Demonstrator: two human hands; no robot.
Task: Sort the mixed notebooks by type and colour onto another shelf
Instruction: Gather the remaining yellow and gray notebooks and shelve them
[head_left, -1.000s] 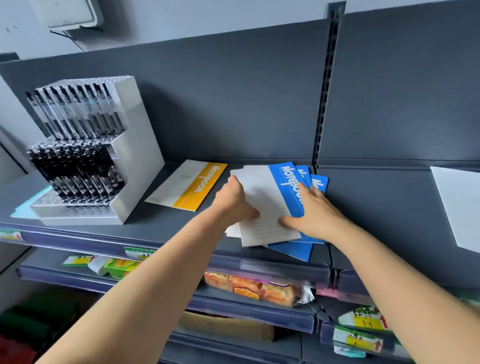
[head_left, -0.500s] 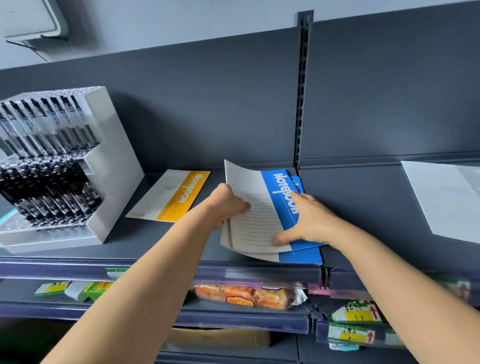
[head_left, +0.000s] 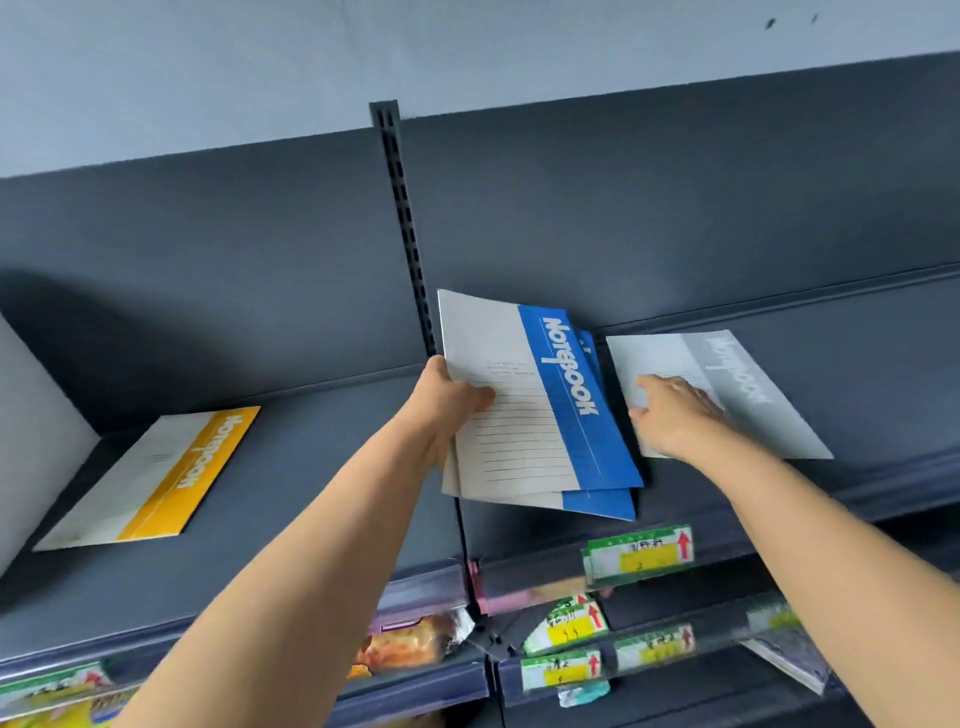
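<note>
Your left hand (head_left: 444, 410) pinched the blue notebooks (head_left: 519, 426) at centre frame, tilted; your right hand (head_left: 675, 415) lay flat-fingered on the grey notebook (head_left: 758, 405) just right. You probably needed to steady grey and land blue squarely alongside, edges aligned

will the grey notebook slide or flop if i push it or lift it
Likely slides easily: the grey notebook lies flat on the smooth shelf under the right hand. Probably floppy: it looks thin and soft-covered, like the blue notebooks the left hand grips. Likely light too.
</note>
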